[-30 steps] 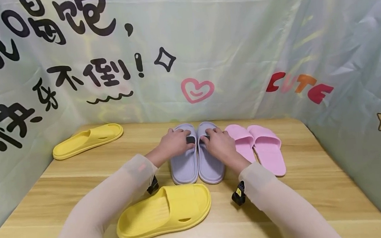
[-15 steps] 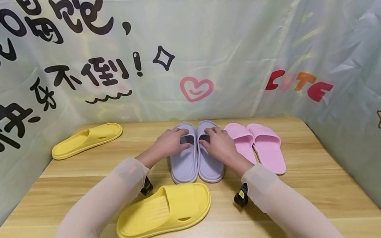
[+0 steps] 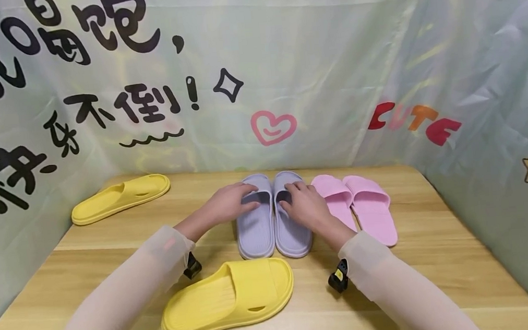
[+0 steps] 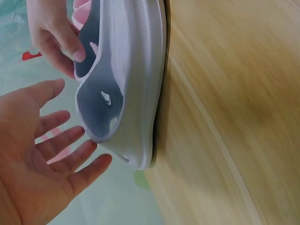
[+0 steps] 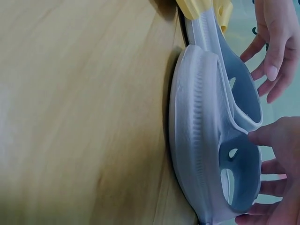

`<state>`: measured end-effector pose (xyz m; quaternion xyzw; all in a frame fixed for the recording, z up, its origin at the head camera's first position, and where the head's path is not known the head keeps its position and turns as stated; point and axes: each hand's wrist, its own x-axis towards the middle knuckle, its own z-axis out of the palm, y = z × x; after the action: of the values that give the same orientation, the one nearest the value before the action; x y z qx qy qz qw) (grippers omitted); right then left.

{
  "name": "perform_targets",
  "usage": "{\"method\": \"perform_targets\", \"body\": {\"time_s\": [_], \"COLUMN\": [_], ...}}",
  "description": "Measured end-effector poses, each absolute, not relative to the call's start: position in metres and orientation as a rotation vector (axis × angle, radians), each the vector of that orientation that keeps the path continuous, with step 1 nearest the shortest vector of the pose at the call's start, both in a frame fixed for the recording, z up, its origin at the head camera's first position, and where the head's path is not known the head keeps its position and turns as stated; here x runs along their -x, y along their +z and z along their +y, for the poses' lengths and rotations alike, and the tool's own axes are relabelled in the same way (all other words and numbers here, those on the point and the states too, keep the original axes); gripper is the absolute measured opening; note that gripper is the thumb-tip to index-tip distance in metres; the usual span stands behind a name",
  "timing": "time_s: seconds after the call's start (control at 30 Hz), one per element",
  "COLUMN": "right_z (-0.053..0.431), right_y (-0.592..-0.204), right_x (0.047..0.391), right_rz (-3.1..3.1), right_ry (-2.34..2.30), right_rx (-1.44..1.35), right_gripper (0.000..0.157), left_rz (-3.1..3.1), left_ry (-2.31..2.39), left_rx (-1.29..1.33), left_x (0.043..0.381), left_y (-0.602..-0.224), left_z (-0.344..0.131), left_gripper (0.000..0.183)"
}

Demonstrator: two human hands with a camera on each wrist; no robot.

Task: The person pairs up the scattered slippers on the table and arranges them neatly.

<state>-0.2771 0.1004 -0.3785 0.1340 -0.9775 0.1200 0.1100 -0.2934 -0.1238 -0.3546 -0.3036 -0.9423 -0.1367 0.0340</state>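
A pair of lavender slippers stands side by side at the middle back, toes to the backdrop: a left slipper [image 3: 255, 236] and a right slipper [image 3: 294, 238]. My left hand [image 3: 225, 205] hovers by the left slipper's strap. In the left wrist view its fingers [image 4: 65, 140] are spread and bent a little, gripping nothing. My right hand [image 3: 309, 207] hangs over the right slipper's strap. The right wrist view has its thumb at the strap's edge and its loose fingers along the strap's outer side.
Two pink slippers [image 3: 375, 218] lie together just right of the lavender pair. One yellow slipper [image 3: 256, 286] rests sideways in front, under the left forearm's reach; another yellow slipper [image 3: 121, 198] lies at the back left. A printed cloth backdrop [image 3: 330, 65] encloses the wooden table [image 3: 443, 275].
My left hand has drawn away leftward from the left lavender slipper's strap and its fingers have spread. The right wrist has shifted slightly right and toward me. The slippers stay in place.
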Motion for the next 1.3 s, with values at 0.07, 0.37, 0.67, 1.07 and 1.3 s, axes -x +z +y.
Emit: {"method": "perform_targets", "body": {"time_s": [0.07, 0.37, 0.67, 1.07, 1.3], "right_z": [0.101, 0.105, 0.104, 0.089, 0.083], "right_y": [-0.379, -0.379, -0.373, -0.368, -0.366], "right_x": [0.276, 0.273, 0.26, 0.229, 0.214], "right_rz": [-2.867, -2.889, -2.81, -2.723, -2.723], "right_ry": [0.366, 0.375, 0.406, 0.395, 0.42], "right_rx": [-0.396, -0.47, -0.536, -0.729, -0.772], "right_gripper": [0.054, 0.058, 0.054, 0.051, 0.052], "left_rz": [-2.892, -2.815, -2.746, -2.74, -2.757], "left_ry": [-0.453, -0.485, -0.532, -0.511, -0.489], "left_rx": [0.955, 1.014, 1.035, 0.937, 0.869], "left_x": [0.293, 0.286, 0.281, 0.276, 0.276], "left_y": [-0.354, -0.358, -0.362, -0.36, -0.359], "left_z": [-0.126, -0.142, -0.166, -0.204, -0.227], "left_gripper": [0.048, 0.043, 0.039, 0.038, 0.039]}}
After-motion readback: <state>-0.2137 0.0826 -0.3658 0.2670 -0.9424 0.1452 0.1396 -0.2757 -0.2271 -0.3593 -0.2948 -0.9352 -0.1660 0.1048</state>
